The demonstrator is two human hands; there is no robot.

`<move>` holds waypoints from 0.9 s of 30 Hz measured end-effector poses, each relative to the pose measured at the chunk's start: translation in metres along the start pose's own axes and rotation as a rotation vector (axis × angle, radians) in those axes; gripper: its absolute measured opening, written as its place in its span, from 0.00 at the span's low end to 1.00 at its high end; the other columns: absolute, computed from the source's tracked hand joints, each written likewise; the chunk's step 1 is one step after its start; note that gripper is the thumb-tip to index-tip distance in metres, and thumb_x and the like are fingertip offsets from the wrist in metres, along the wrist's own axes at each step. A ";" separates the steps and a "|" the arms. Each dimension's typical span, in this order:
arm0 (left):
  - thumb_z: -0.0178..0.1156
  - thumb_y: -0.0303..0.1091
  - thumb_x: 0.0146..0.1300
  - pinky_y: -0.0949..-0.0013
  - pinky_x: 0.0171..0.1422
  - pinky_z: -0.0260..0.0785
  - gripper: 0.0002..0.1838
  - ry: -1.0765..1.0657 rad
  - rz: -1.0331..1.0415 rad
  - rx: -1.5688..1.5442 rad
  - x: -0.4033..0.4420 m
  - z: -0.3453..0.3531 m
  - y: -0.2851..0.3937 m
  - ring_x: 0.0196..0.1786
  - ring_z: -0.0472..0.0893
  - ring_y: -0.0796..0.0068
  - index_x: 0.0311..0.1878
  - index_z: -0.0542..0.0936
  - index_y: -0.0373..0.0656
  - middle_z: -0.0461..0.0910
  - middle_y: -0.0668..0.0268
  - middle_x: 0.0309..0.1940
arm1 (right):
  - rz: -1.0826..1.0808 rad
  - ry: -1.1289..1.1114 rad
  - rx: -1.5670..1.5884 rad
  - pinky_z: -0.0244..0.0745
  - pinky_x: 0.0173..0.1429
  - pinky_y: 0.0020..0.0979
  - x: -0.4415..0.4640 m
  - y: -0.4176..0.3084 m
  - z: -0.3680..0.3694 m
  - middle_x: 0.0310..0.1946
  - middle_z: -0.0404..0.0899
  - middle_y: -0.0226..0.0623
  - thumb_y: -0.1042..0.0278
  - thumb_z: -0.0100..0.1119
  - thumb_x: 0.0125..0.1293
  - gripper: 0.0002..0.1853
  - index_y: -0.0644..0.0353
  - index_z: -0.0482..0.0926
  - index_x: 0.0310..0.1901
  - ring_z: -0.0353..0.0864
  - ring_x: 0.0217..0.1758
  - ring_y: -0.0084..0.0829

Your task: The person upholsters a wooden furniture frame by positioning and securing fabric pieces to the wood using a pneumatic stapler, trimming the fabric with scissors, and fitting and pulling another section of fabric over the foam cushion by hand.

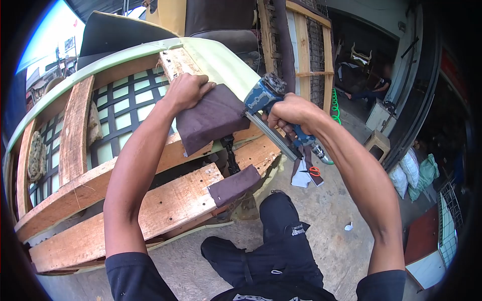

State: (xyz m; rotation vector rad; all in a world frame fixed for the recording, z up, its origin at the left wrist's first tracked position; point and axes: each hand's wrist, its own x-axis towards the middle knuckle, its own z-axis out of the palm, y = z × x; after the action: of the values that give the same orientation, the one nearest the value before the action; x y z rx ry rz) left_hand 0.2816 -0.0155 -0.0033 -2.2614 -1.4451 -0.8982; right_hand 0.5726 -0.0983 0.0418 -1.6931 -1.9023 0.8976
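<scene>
My left hand (189, 92) presses down on a dark purple fabric piece (213, 118) wrapped over a block of the wooden frame (150, 208), its fingers curled on the fabric's upper left edge. In my right hand (293, 114) is a blue staple gun (265, 94), its nose against or close to the fabric's right edge. The long metal magazine slants down to the right. Below the covered block is a black metal bracket (231, 154). A smaller purple fabric strip (235, 186) covers the end of the lower wooden board.
Black webbing (120, 111) crosses the frame at left. Orange-handled scissors (314, 171) and scraps lie on the concrete floor (341, 200). A green coiled hose (336, 108) hangs behind my right arm. A person (380, 86) sits in the background; sacks (407, 170) stand at right.
</scene>
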 end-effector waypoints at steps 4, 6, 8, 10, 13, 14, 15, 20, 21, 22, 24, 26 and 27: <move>0.59 0.50 0.75 0.45 0.47 0.74 0.20 0.021 -0.019 0.015 0.002 -0.003 0.004 0.38 0.84 0.42 0.38 0.86 0.41 0.84 0.45 0.30 | -0.333 0.379 -0.089 0.81 0.44 0.36 -0.012 0.082 0.004 0.36 0.88 0.48 0.71 0.71 0.51 0.17 0.71 0.85 0.43 0.89 0.36 0.37; 0.57 0.50 0.75 0.45 0.47 0.75 0.21 0.010 -0.044 0.029 0.001 -0.002 0.007 0.39 0.85 0.42 0.38 0.87 0.41 0.86 0.47 0.31 | -0.659 0.475 -0.056 0.82 0.50 0.34 -0.034 0.144 0.012 0.40 0.89 0.46 0.69 0.72 0.52 0.20 0.71 0.84 0.46 0.91 0.41 0.37; 0.57 0.50 0.75 0.45 0.47 0.75 0.21 -0.019 -0.069 0.066 0.005 -0.008 0.013 0.39 0.85 0.43 0.38 0.86 0.42 0.85 0.47 0.31 | -0.820 0.573 -0.045 0.81 0.50 0.32 -0.049 0.212 0.018 0.38 0.89 0.42 0.69 0.73 0.55 0.19 0.68 0.84 0.47 0.90 0.39 0.36; 0.56 0.51 0.76 0.46 0.46 0.74 0.22 -0.023 -0.082 0.132 0.008 -0.017 0.017 0.39 0.85 0.44 0.38 0.85 0.42 0.85 0.48 0.32 | -0.737 0.740 0.004 0.80 0.50 0.31 -0.057 0.297 0.034 0.36 0.87 0.41 0.67 0.72 0.60 0.19 0.65 0.83 0.51 0.88 0.38 0.35; 0.56 0.47 0.77 0.51 0.45 0.74 0.21 0.148 -0.054 0.125 0.005 -0.030 0.028 0.40 0.85 0.50 0.39 0.82 0.38 0.84 0.52 0.37 | -0.292 1.004 0.258 0.75 0.51 0.29 -0.086 0.378 0.058 0.37 0.82 0.32 0.66 0.67 0.70 0.19 0.63 0.79 0.59 0.82 0.39 0.28; 0.57 0.44 0.78 0.55 0.46 0.74 0.18 0.220 -0.021 0.107 0.006 -0.038 0.030 0.40 0.84 0.52 0.41 0.82 0.36 0.83 0.53 0.38 | -0.166 1.093 0.414 0.74 0.51 0.29 -0.096 0.383 0.058 0.37 0.80 0.30 0.66 0.66 0.72 0.19 0.62 0.77 0.61 0.79 0.39 0.25; 0.57 0.41 0.78 0.58 0.46 0.74 0.16 0.289 0.009 0.085 0.007 -0.045 0.036 0.40 0.84 0.54 0.43 0.82 0.35 0.83 0.54 0.39 | -0.076 1.139 0.687 0.72 0.51 0.28 -0.108 0.373 0.048 0.39 0.78 0.28 0.65 0.65 0.74 0.20 0.62 0.75 0.63 0.77 0.38 0.22; 0.58 0.29 0.76 0.66 0.49 0.74 0.09 0.721 0.042 -0.045 -0.028 -0.028 0.148 0.41 0.83 0.65 0.47 0.83 0.33 0.83 0.56 0.38 | -0.353 1.433 1.110 0.69 0.51 0.33 -0.100 0.405 -0.003 0.27 0.66 0.26 0.71 0.59 0.77 0.16 0.61 0.71 0.62 0.67 0.33 0.22; 0.57 0.26 0.75 0.66 0.49 0.74 0.08 0.713 0.015 -0.144 -0.039 -0.014 0.180 0.42 0.83 0.65 0.47 0.82 0.32 0.82 0.55 0.38 | -0.341 1.435 1.110 0.69 0.51 0.33 -0.096 0.405 -0.009 0.27 0.66 0.26 0.71 0.59 0.77 0.16 0.61 0.71 0.62 0.67 0.33 0.22; 0.55 0.26 0.75 0.64 0.52 0.74 0.09 0.653 0.104 -0.244 -0.048 0.005 0.210 0.43 0.83 0.63 0.47 0.82 0.31 0.82 0.55 0.39 | -0.393 1.380 1.109 0.69 0.51 0.33 -0.090 0.403 -0.013 0.27 0.66 0.26 0.71 0.59 0.77 0.15 0.61 0.71 0.61 0.68 0.33 0.23; 0.55 0.24 0.70 0.60 0.54 0.75 0.09 0.485 0.238 -0.427 -0.062 0.052 0.260 0.47 0.83 0.57 0.48 0.81 0.31 0.81 0.52 0.40 | -0.482 1.258 1.094 0.69 0.50 0.33 -0.073 0.400 -0.013 0.27 0.66 0.26 0.73 0.58 0.76 0.15 0.61 0.72 0.61 0.68 0.33 0.23; 0.62 0.24 0.66 0.57 0.57 0.76 0.13 0.288 0.253 -0.524 -0.060 0.101 0.294 0.49 0.83 0.52 0.53 0.80 0.32 0.82 0.50 0.45 | -0.451 1.103 1.020 0.69 0.49 0.34 -0.063 0.387 -0.003 0.30 0.71 0.27 0.72 0.58 0.76 0.15 0.61 0.72 0.61 0.70 0.34 0.23; 0.64 0.24 0.65 0.55 0.60 0.76 0.17 0.186 0.221 -0.555 -0.059 0.121 0.307 0.52 0.83 0.49 0.56 0.80 0.32 0.82 0.49 0.48 | -0.427 1.011 1.011 0.68 0.48 0.33 -0.061 0.375 0.002 0.31 0.73 0.28 0.71 0.59 0.76 0.15 0.61 0.72 0.61 0.71 0.35 0.23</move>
State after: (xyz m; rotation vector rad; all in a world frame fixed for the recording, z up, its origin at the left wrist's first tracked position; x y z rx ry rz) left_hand 0.5800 -0.1244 -0.1113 -2.5544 -0.9167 -1.5319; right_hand 0.8429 -0.1434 -0.2220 -0.7750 -0.7950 0.4905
